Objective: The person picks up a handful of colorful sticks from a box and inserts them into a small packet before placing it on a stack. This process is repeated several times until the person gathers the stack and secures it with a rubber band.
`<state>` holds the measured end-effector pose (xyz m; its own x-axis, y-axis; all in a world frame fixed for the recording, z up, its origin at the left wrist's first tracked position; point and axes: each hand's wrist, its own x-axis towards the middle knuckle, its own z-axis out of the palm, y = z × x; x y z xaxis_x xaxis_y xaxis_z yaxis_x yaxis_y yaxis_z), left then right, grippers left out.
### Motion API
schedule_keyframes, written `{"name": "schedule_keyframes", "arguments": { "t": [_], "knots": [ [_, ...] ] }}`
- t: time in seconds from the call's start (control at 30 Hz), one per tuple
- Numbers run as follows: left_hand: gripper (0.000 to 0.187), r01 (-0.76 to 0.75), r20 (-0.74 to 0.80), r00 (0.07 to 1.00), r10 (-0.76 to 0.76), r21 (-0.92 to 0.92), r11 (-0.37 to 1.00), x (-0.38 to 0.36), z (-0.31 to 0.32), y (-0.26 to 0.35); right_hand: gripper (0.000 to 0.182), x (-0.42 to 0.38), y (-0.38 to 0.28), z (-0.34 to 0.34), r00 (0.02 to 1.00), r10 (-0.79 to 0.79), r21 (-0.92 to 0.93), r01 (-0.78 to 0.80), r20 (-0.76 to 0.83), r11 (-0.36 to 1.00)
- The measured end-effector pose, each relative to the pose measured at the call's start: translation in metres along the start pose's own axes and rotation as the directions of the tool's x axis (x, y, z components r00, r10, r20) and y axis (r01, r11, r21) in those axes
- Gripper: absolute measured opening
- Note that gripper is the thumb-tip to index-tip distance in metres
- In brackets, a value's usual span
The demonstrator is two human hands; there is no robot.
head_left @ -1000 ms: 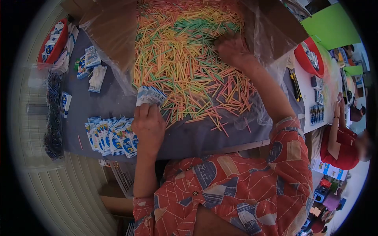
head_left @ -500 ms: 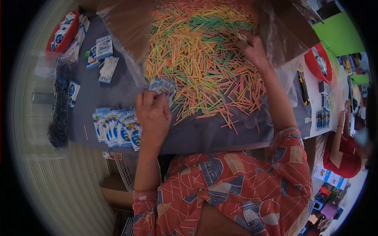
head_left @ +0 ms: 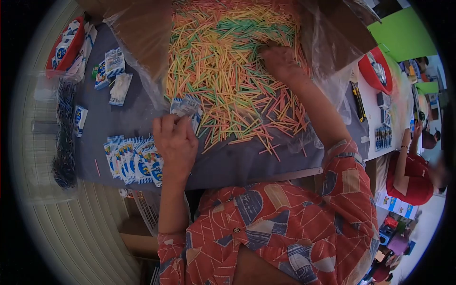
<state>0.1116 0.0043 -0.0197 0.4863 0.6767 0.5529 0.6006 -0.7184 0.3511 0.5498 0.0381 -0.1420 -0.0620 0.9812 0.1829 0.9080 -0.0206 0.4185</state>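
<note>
A wide heap of thin pink, yellow and green sticks point(head_left: 223, 76) lies on clear plastic in front of me. My left hand point(head_left: 175, 142) is closed on a small clear-and-blue packet point(head_left: 188, 108) at the heap's near left edge. My right hand point(head_left: 281, 61) reaches into the upper right of the heap, palm down; its fingertips are hidden among the green sticks, so I cannot make out what they hold. A row of overlapping blue-and-white packets point(head_left: 135, 160) lies left of my left wrist.
Red bowls of packets stand at the far left point(head_left: 69, 45) and right point(head_left: 375, 71). A yellow-black cutter point(head_left: 358, 101) lies at the right. Cardboard flaps point(head_left: 142, 40) flank the heap. A clear container point(head_left: 65, 137) stands left. A person in red point(head_left: 411, 175) is at the right.
My right hand has moved left from the heap's right part and its fingers have gone down into the green sticks. The view has shifted slightly. My left hand still holds the packet.
</note>
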Motion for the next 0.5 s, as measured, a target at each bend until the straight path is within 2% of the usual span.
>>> {"name": "schedule_keyframes", "arguments": {
  "t": [0.07, 0.17, 0.23, 0.27, 0.3, 0.33, 0.37, 0.4, 0.43, 0.47, 0.5],
  "knots": [
    [0.013, -0.004, 0.041, 0.999, 0.001, 0.07, 0.998, -0.005, 0.0, 0.001, 0.02, 0.004, -0.005, -0.026, 0.999, 0.038, 0.065, -0.036, -0.033, 0.997],
    [0.01, 0.03, 0.074, 0.997, -0.034, 0.058, 0.998, -0.013, 0.003, 0.003, 0.013, -0.007, -0.002, -0.105, 0.98, 0.189, 0.239, -0.168, -0.069, 0.956],
    [0.008, 0.021, 0.064, 0.998, -0.024, 0.051, 0.998, -0.01, -0.001, 0.006, 0.012, -0.01, 0.0, -0.124, 0.968, 0.243, 0.297, -0.214, -0.064, 0.931],
    [0.008, 0.013, 0.066, 0.998, -0.017, 0.047, 0.999, -0.008, -0.002, 0.005, 0.01, -0.011, 0.003, -0.129, 0.948, 0.311, 0.641, -0.193, -0.074, 0.743],
    [0.008, 0.09, 0.104, 0.991, -0.087, -0.024, 0.996, -0.007, -0.003, 0.0, 0.008, -0.013, 0.007, -0.134, 0.923, 0.379, 0.885, -0.125, -0.062, 0.449],
    [0.008, 0.168, 0.148, 0.977, -0.153, -0.094, 0.981, -0.004, -0.004, -0.003, 0.008, -0.017, 0.011, -0.138, 0.919, 0.388, 0.881, -0.131, -0.063, 0.455],
    [0.008, 0.16, 0.146, 0.979, -0.144, -0.103, 0.982, -0.001, -0.007, -0.006, 0.011, -0.023, 0.013, -0.144, 0.925, 0.363, 0.991, -0.131, 0.11, 0.034],
    [0.006, 0.287, 0.182, 0.953, -0.244, -0.275, 0.918, 0.002, -0.01, -0.008, 0.016, -0.028, 0.015, -0.149, 0.931, 0.265, 0.909, -0.135, 0.253, -0.394],
    [0.004, 0.406, 0.237, 0.913, -0.333, -0.429, 0.807, 0.005, -0.011, -0.009, 0.016, -0.032, 0.013, -0.155, 0.93, 0.268, 0.912, -0.136, 0.253, -0.388],
    [0.004, 0.407, 0.236, 0.912, -0.334, -0.432, 0.805, 0.006, -0.011, -0.01, 0.015, -0.035, 0.007, -0.16, 0.917, 0.284, 0.916, -0.165, 0.279, -0.367],
    [0.003, 0.296, 0.106, 0.955, -0.276, -0.353, 0.888, 0.008, -0.01, -0.011, 0.015, -0.037, -0.002, -0.165, 0.905, 0.296, 0.917, -0.194, 0.304, -0.349]
  ]
}}
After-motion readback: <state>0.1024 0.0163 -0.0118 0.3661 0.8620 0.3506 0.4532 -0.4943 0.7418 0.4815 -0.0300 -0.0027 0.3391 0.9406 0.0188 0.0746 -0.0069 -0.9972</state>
